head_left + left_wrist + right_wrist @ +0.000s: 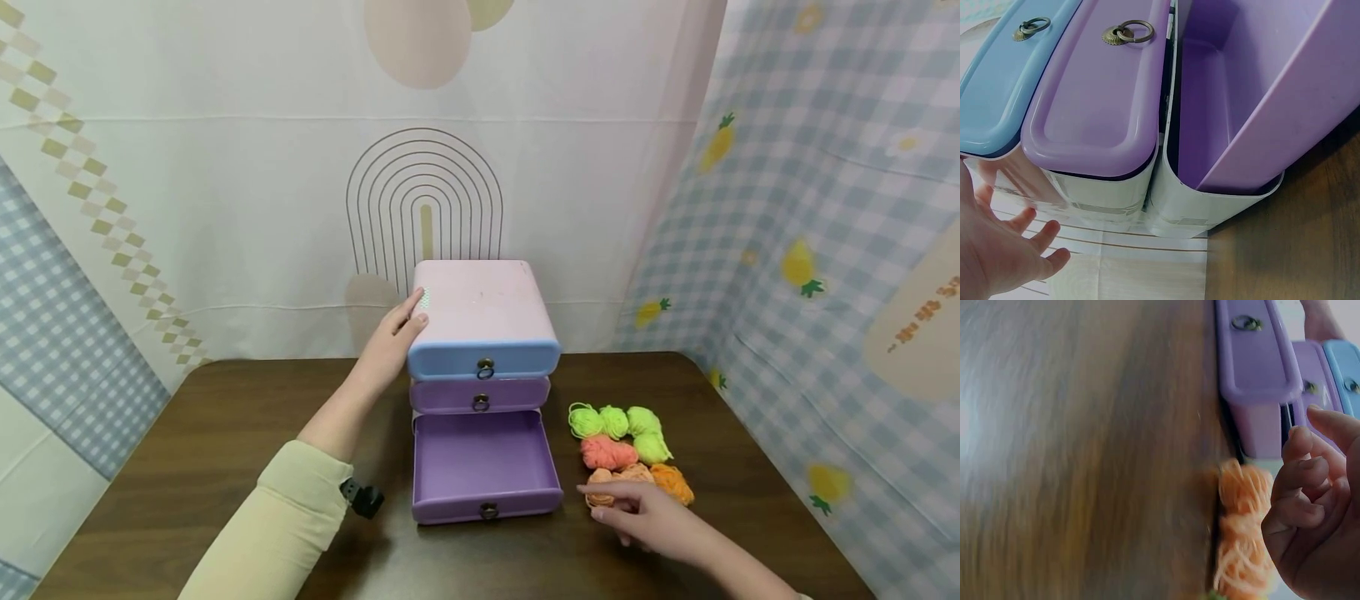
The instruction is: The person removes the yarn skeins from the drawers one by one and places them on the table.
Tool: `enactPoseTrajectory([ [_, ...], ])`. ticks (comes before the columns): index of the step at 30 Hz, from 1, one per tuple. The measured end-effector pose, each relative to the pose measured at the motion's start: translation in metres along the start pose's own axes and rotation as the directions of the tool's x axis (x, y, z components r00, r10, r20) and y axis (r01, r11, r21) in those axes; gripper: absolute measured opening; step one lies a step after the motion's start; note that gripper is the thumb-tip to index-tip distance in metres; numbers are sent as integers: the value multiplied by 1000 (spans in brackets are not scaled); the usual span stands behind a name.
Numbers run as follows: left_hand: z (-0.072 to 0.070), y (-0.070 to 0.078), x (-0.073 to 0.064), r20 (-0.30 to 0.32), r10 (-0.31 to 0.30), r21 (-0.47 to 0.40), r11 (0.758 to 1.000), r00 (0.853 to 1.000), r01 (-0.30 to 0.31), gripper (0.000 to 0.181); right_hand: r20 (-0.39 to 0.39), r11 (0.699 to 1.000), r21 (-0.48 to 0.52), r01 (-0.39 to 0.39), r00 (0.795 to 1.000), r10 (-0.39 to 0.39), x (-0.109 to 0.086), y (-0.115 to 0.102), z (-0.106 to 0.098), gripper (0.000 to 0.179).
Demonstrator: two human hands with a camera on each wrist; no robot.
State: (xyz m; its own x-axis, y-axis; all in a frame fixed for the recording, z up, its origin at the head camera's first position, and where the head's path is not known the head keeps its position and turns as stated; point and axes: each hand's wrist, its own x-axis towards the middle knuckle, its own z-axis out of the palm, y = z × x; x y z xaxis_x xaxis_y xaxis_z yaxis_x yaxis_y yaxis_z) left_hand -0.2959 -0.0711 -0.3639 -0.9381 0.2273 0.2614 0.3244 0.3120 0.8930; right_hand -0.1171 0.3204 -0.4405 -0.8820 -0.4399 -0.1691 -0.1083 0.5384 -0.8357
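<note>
A small chest of drawers [480,300] with a pale pink top stands in the middle of the table. Its bottom purple drawer [483,458] is pulled out, with nothing inside. The blue top drawer [483,360] and the purple middle drawer [1094,94] are closed. Against the chest's upper left side rests my left hand [393,337], fingers spread. My right hand [641,517] hovers over the front of the yarn bundles, fingers loosely bent with nothing between them. Peach yarn [1244,531] lies right beside it in the right wrist view, partly hidden by the hand in the head view.
Right of the chest lie several more yarn bundles: neon green yarn [648,433], coral yarn [607,453] and orange yarn [672,483]. The dark wooden table [247,433] reaches back to a patterned cloth [262,208], and checked cloth [810,192] hangs along the right side.
</note>
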Motion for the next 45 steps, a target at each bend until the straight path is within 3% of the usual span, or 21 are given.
enactPoseTrajectory([
  [6, 0, -1, 1, 4, 11, 0, 1000, 1000, -11, 58, 30, 1000, 0, -11, 999, 11, 8, -7, 16, 37],
  [14, 0, 3, 1, 9, 10, -6, 1000, 1000, -10, 57, -12, 998, -55, -14, 1000, 13, 5, -15, 16, 37],
  [21, -1, 4, -1, -1, 1, 3, 1000, 1000, -1, 57, 30, 1000, -5, -3, 1000, 3, 6, -19, 20, 37],
  [35, -2, -1, -1, 1, 19, -2, 1000, 1000, -19, 57, 131, 999, 2, 50, 990, -50, 28, -26, 57, 41],
  [42, -4, 13, -5, 41, 6, -35, 999, 999, -5, 57, 153, 996, 22, 83, 985, -85, 41, -25, 73, 43],
  [45, -4, 13, -4, 45, 3, -40, 999, 999, -1, 57, 147, 996, 12, 92, 985, -93, 45, -26, 78, 44],
])
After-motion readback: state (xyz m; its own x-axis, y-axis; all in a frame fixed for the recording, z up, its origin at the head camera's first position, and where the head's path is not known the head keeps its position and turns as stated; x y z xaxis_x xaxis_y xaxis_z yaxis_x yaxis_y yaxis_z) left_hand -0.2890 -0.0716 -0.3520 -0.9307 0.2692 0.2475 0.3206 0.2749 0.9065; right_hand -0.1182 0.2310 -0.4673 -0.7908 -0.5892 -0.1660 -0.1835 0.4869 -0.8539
